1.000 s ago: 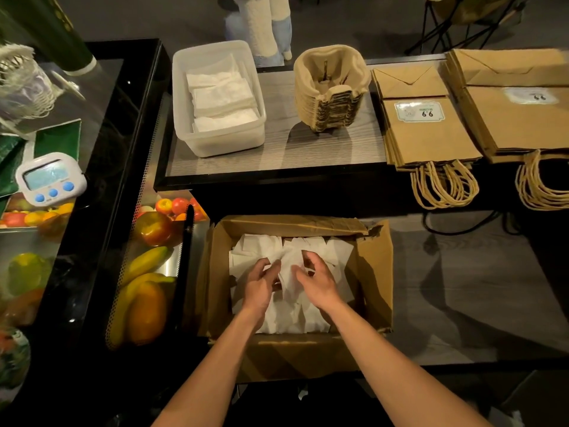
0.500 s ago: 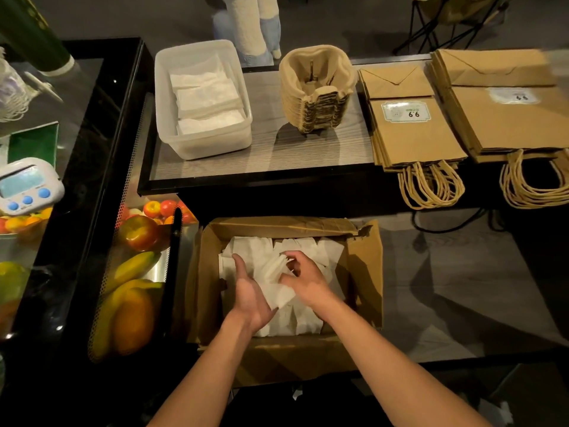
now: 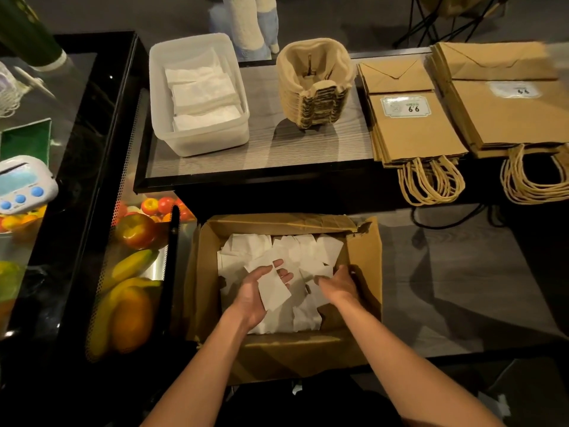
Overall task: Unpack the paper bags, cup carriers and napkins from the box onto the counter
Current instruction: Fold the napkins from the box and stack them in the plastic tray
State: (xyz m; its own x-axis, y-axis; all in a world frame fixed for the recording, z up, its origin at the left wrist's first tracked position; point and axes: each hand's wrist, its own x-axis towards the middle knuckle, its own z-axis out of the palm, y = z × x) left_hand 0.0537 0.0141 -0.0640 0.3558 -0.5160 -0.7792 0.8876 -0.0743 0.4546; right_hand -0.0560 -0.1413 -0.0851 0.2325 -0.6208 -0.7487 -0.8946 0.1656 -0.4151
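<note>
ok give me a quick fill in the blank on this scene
The left hand holds a white ____ inside the box.
The cup carriers stand between the plastic tub and the paper ____.
The fruit lies on the box's ____ side.
Missing: napkin, bags, left.

We are looking down at a grey wood-grain counter (image 3: 271, 149) with a black edge. Sitting directly on it, from left to right, are a clear plastic tub (image 3: 197, 143), a stack of cup carriers (image 3: 314, 97), a smaller pile of paper bags (image 3: 415, 134) and a larger pile (image 3: 505, 118), both with cord handles (image 3: 431, 186) hanging over the near edge. Below, an open cardboard box (image 3: 292, 352) is resting on a lower grey surface (image 3: 446, 272). At the left, a timer (image 3: 21, 183) is lying on a glass top (image 3: 77, 97).
</note>
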